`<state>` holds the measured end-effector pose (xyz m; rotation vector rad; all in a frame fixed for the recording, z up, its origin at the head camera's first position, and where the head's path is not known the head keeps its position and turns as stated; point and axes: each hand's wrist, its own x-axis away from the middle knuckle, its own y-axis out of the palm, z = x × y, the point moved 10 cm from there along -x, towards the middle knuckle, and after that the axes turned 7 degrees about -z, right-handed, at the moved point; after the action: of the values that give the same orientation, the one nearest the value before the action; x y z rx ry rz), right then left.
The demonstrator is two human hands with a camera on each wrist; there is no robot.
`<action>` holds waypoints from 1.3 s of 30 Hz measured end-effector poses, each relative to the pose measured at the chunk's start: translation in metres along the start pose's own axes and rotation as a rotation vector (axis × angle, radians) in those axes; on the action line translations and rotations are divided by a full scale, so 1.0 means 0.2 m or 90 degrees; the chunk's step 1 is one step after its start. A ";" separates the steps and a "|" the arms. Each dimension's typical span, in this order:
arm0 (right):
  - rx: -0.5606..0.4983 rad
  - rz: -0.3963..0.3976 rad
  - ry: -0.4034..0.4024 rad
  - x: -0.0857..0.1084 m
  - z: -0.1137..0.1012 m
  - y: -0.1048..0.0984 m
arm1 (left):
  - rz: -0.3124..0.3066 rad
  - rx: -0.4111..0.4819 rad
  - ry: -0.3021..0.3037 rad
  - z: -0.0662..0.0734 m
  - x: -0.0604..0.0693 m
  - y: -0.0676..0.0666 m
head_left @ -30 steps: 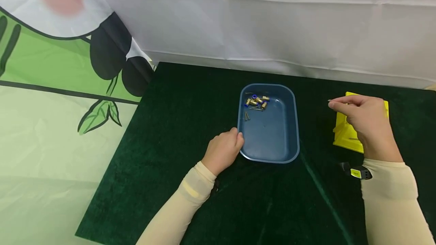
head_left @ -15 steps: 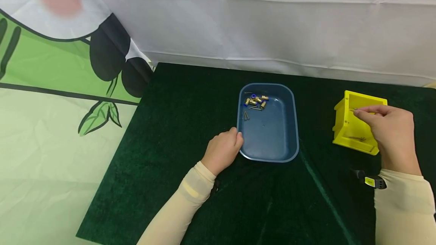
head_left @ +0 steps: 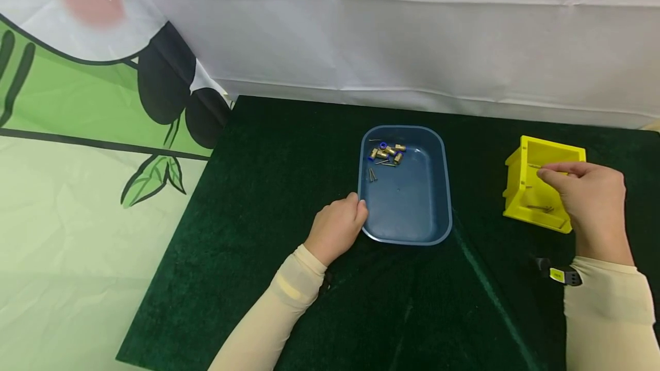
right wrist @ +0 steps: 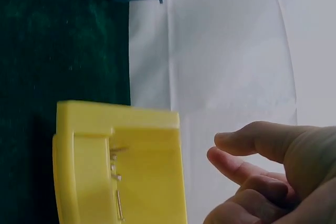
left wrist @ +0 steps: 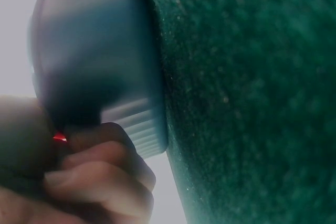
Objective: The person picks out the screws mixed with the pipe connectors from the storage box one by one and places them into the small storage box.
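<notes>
My left hand grips the near left side of a blue plastic tray, thumb at its rim; in the left wrist view curled fingers lie by the tray's outer wall. Brass fittings with blue ends and several small screws lie at the tray's far left. Over a yellow bin on the right hovers my right hand. In the right wrist view its thumb and index fingertip stand slightly apart with nothing between them. Inside the bin are several screws, one of them blurred.
Dark green cloth covers the table, whose left edge slants across the view. A white sheet hangs behind it. At the left is a printed cartoon backdrop. Tray and bin stand apart, with cloth between them.
My right hand has moved right, from left of the yellow bin to above it, and the screw it pinched has left its fingertips. The left hand stays on the tray.
</notes>
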<state>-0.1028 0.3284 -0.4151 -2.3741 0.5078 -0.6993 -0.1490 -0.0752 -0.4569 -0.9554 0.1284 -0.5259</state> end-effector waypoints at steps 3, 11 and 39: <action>-0.004 -0.036 -0.033 0.01 -0.04 0.05 | 0.000 -0.003 -0.003 0.00 0.00 0.00; -0.018 -0.113 -0.187 0.09 -0.24 0.22 | 0.002 0.001 -0.004 -0.01 0.00 0.01; -0.019 -0.193 -0.349 0.20 -0.69 0.68 | 0.006 -0.001 0.009 0.00 -0.02 0.02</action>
<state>-0.1779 0.1470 -0.3945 -2.5535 -0.0776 -0.1382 -0.1511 -0.0717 -0.4608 -0.9525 0.1464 -0.5246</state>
